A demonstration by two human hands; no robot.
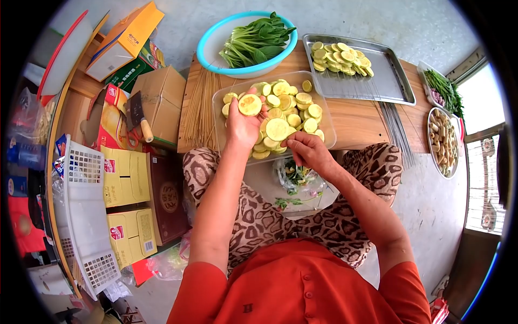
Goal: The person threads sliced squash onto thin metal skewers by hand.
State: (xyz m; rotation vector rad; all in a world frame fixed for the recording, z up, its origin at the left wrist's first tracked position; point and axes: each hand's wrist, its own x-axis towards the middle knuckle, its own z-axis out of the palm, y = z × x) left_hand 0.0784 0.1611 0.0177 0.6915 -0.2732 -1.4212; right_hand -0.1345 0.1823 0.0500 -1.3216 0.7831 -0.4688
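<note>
Round zucchini slices [292,120] fill a clear plastic tub [329,124] in front of me. On the raised palm and fingers of my left hand [244,123] rests a zucchini slice [250,105] with a browned centre, held above the tub's left side. My right hand [308,149] reaches over the front edge of the tub. Its thumb and forefinger are pinched at the rim of a large pale zucchini slice [278,129]. More slices lie in a pile [341,58] on a metal tray [391,81] farther back.
Thin bamboo sticks [200,110] lie left on the wooden table [350,116]; metal skewers [396,129] lie right. A blue-rimmed basin [208,56] holds leafy greens. A dish [443,143] of brownish pieces stands right. A cleaver [137,114] and cartons [127,178] are left. Below sits a plastic bag [297,178].
</note>
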